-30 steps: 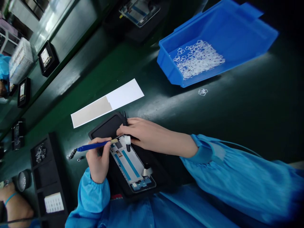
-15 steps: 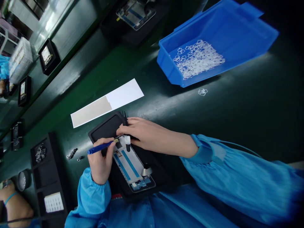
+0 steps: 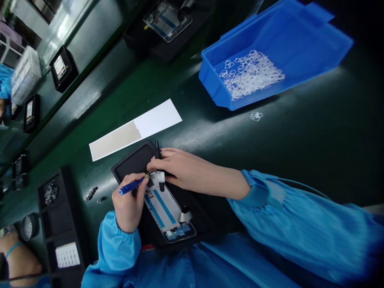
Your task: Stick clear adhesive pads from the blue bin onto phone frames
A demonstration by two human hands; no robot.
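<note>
My left hand [image 3: 128,206] is closed in a pinch around a blue pen-like tool [image 3: 131,187]. Its yellowish tip points at the upper end of an opened phone frame [image 3: 166,206] with blue strips inside. From the other side, my right hand [image 3: 189,170] grips black tweezers [image 3: 158,150] with white wrapping near the lower part. Both hands meet over the phone's top edge, and the fingers hide the contact point. Under the phone lies a black holder tray [image 3: 132,162]. A silvery flap [image 3: 185,216] sticks up near the phone's lower end.
A blue bin [image 3: 303,44] holds many small white frames; a few lie beside it [image 3: 256,116]. A white card strip [image 3: 156,119] lies ahead. On the left are a black compartment tray [image 3: 57,224], small dark parts [image 3: 91,194] and another person's arm [image 3: 21,256].
My left hand and the blue tool have shifted slightly right, closer to the tweezers. My right hand stays put. At the far side, the trayed phone at the top has moved a little to the left.
</note>
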